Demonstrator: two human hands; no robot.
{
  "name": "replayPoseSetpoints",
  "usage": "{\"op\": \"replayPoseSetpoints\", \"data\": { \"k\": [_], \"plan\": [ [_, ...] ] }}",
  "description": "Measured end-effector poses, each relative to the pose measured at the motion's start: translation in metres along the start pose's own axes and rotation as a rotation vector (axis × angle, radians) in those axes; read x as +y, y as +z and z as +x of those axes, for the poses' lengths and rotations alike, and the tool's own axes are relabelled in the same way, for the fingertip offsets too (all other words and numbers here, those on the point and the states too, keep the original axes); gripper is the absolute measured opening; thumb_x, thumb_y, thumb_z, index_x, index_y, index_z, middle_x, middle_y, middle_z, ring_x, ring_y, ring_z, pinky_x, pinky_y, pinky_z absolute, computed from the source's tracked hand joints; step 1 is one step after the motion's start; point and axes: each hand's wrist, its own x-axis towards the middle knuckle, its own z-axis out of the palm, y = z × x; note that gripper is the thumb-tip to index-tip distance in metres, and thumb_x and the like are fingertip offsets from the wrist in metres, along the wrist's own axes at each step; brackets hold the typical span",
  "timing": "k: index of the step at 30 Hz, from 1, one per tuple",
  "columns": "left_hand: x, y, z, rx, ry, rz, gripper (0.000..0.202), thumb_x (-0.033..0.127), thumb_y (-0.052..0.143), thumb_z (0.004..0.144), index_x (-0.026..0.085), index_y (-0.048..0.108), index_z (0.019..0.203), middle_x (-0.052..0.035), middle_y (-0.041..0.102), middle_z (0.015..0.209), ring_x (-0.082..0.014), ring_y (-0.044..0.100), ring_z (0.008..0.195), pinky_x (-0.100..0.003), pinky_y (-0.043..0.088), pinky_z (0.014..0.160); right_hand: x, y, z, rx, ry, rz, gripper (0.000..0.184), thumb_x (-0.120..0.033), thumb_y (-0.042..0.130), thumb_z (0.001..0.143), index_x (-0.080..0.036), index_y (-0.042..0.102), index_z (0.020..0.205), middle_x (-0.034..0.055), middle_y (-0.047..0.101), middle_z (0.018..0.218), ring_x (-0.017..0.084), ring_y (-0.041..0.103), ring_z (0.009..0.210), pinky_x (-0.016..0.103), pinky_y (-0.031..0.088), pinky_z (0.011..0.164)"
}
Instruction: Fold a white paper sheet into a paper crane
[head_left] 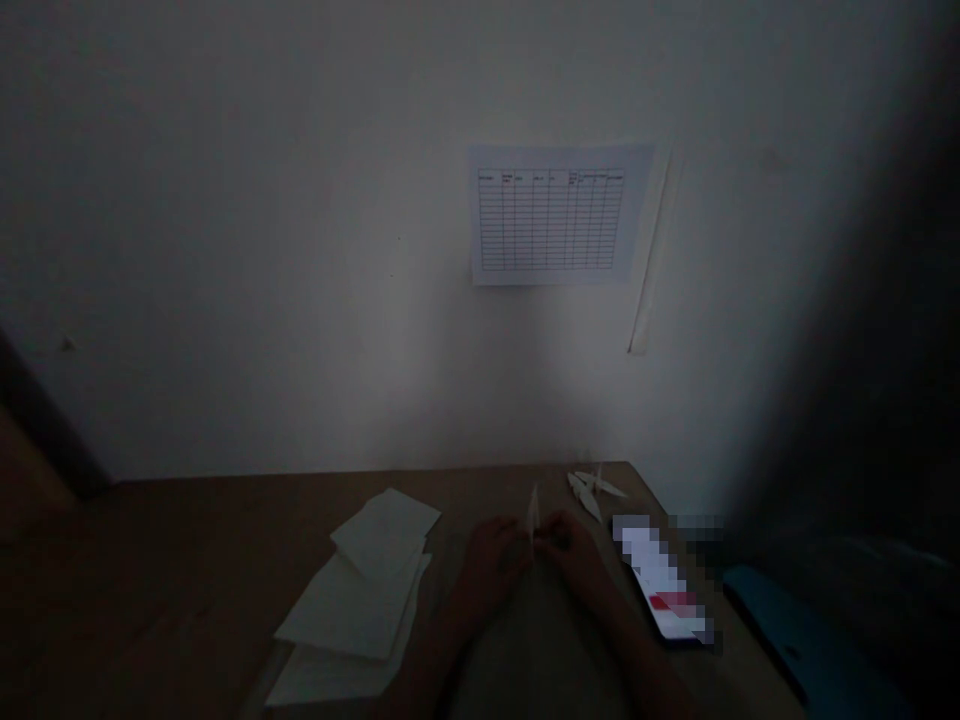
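Note:
A small folded piece of paper stands upright above the table, seen nearly edge-on. From its left side my left hand pinches it with closed fingers. My right hand grips the same paper from the right, fingers bent around its edge. Dim light hides the exact finger positions and the folds. Just beyond my right hand lie narrow, pointed folded paper pieces. To the left of my left hand, loose white paper sheets overlap in a pile, with a smaller square sheet on top.
A phone with its screen lit lies right of my right forearm, on the brown table. Beyond the table's right edge is a blue object. A printed table sheet hangs on the wall behind.

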Motion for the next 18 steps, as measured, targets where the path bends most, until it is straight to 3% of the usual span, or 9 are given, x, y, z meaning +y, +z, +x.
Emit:
{"op": "replayPoseSetpoints", "data": {
  "k": [4, 10, 18],
  "plan": [
    [-0.002, 0.002, 0.001, -0.003, -0.018, -0.007, 0.035, 0.041, 0.067, 0.096, 0.03, 0.069, 0.129, -0.005, 0.064, 0.145, -0.0264, 0.054, 0.138, -0.048, 0.043, 0.12, -0.003, 0.002, -0.003, -0.066, -0.001, 0.065, 0.038, -0.03, 0.069, 0.082, -0.025, 0.069, 0.119, 0.0077, 0.079, 0.11, 0.027, 0.075, 0.104, 0.043, 0.06, 0.094],
    [0.0, 0.0, 0.002, -0.033, -0.041, -0.004, 0.043, 0.036, 0.069, 0.093, 0.027, 0.065, 0.135, -0.0065, 0.063, 0.147, -0.0278, 0.055, 0.138, -0.048, 0.043, 0.12, -0.007, 0.001, -0.004, -0.129, -0.025, -0.017, 0.033, -0.028, 0.062, 0.089, -0.027, 0.075, 0.119, 0.0084, 0.078, 0.122, 0.028, 0.073, 0.112, 0.047, 0.057, 0.101],
    [0.009, -0.005, 0.002, -0.057, -0.055, -0.018, 0.039, 0.033, 0.067, 0.093, 0.028, 0.065, 0.132, -0.0062, 0.066, 0.142, -0.0278, 0.057, 0.135, -0.05, 0.041, 0.12, -0.012, 0.0, -0.004, -0.092, -0.061, -0.062, 0.027, -0.036, 0.061, 0.094, -0.029, 0.078, 0.113, 0.0068, 0.08, 0.116, 0.028, 0.074, 0.109, 0.047, 0.057, 0.099]
  ]
}}
